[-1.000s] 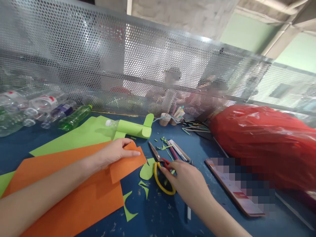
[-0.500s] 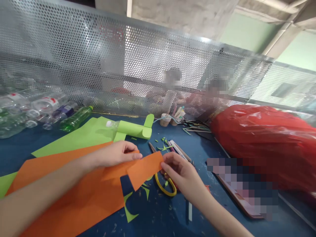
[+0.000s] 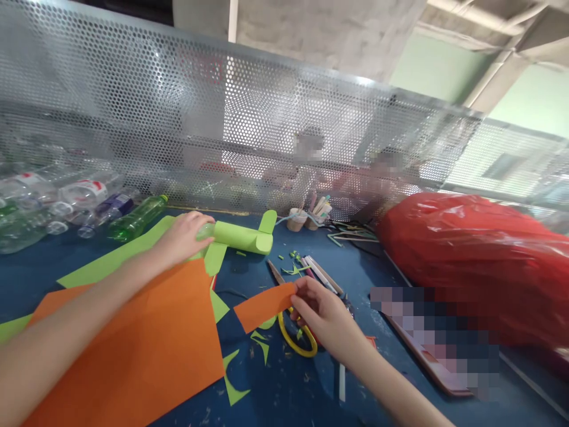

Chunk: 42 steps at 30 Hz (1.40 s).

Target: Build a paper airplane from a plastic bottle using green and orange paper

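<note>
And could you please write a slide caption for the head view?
Left hand on a bottle wrapped in green paper; right hand holding an orange paper strip above scissors.

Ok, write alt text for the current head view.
A person's left hand clasps the neck end of a bottle wrapped in green paper; the right hand holds an orange paper strip over scissors. Green scraps litter the blue table.

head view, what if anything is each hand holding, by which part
The right hand holds the orange strip by its right end. The left hand is at the neck of the wrapped bottle; grip unclear.
</note>
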Motion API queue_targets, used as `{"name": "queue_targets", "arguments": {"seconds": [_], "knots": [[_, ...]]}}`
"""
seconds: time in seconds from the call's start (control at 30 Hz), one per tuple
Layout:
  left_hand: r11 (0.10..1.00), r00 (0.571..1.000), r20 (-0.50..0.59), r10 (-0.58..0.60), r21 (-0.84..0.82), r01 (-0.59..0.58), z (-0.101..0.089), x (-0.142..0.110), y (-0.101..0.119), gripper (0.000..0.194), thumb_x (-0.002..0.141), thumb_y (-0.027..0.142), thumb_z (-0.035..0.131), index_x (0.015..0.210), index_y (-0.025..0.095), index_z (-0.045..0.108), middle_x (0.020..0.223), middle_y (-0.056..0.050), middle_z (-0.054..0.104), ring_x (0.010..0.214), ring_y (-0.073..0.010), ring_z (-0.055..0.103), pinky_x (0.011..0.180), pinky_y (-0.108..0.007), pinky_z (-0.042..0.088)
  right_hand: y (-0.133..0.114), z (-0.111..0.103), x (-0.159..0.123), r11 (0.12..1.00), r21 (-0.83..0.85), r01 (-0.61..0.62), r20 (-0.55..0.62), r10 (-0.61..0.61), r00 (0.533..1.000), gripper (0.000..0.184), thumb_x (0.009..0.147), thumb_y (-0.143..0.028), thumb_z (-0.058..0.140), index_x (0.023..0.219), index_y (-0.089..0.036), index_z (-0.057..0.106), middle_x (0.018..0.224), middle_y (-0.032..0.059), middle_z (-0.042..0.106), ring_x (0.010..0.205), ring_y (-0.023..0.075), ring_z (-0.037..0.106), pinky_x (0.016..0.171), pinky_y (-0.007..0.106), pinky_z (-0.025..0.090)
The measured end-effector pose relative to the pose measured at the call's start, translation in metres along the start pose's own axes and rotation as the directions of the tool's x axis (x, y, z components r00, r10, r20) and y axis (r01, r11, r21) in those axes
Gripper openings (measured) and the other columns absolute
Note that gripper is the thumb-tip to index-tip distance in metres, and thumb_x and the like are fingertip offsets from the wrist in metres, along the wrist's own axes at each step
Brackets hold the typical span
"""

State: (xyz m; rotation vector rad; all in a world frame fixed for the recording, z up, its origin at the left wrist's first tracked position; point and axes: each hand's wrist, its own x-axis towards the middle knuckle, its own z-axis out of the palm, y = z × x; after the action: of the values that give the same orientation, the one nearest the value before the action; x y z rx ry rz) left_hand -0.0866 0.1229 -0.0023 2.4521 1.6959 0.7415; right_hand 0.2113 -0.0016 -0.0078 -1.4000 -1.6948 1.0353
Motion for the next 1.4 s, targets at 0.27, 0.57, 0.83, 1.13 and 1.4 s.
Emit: {"name": "queue_targets", "arguments": {"seconds": [0.27,0.57,0.83,1.13,1.4], "knots": [[1.000,0.996,0.088,0.018,0.020,-0.020,0.014,0.014,-0.026,0.080,0.068,0.041,0.064,0.140,0.016,0.037,0.120,-0.015,0.056,0.111,-0.0330,0.052,0.095,-0.040,0.040,0.000,-0.002,0.001,0.999,0.029,0.028,0.029,-0.029,0.999,0.009,0.086,-0.029,0.047,0.083,-0.022,0.043,0.073,-0.0026,0.055,0.061,0.0131,0.059,0.057,0.026,0.046],[0.997,0.988,0.152,0.039,-0.074,-0.028,0.011,0.006,-0.019,0.075,0.076,0.050,0.057,0.141,0.017,0.036,0.109,-0.008,0.047,0.100,-0.0252,0.056,0.085,-0.034,0.045,0.003,-0.009,0.007,0.988,0.153,0.031,0.006,-0.032,0.999,0.023,0.081,-0.041,0.058,0.085,-0.021,0.046,0.073,-0.0019,0.059,0.064,0.0145,0.061,0.059,0.027,0.047],[0.963,0.978,-0.006,0.206,-0.178,-0.204,-0.008,-0.014,0.039,0.075,0.084,0.044,0.057,0.147,0.033,0.017,0.108,-0.004,0.043,0.097,-0.0195,0.054,0.087,-0.032,0.045,-0.002,-0.015,0.002,0.966,0.176,-0.188,0.343,0.119,0.932,0.031,0.077,-0.044,0.066,0.082,-0.020,0.048,0.068,-0.0008,0.066,0.062,0.0126,0.061,0.057,0.022,0.044],[0.839,0.996,-0.067,0.067,-0.537,-0.092,0.027,-0.039,0.055,0.070,0.081,0.048,0.061,0.141,0.033,0.028,0.105,-0.003,0.044,0.084,-0.0166,0.055,0.083,-0.038,0.048,-0.006,-0.006,-0.011,0.889,-0.457,0.015,0.170,0.071,0.983,0.007,0.075,-0.017,0.055,0.079,-0.018,0.060,0.069,0.0007,0.067,0.061,0.0137,0.059,0.052,0.021,0.037],[0.877,0.993,-0.114,0.024,-0.474,-0.075,0.060,-0.053,0.057,0.062,0.081,0.043,0.061,0.136,0.030,0.036,0.111,-0.006,0.045,0.101,-0.0231,0.053,0.090,-0.042,0.045,-0.019,-0.015,-0.017,0.738,-0.673,0.051,0.150,0.069,0.986,0.011,0.073,-0.029,0.067,0.074,-0.020,0.062,0.068,-0.0009,0.064,0.060,0.0139,0.056,0.051,0.022,0.030]]}}
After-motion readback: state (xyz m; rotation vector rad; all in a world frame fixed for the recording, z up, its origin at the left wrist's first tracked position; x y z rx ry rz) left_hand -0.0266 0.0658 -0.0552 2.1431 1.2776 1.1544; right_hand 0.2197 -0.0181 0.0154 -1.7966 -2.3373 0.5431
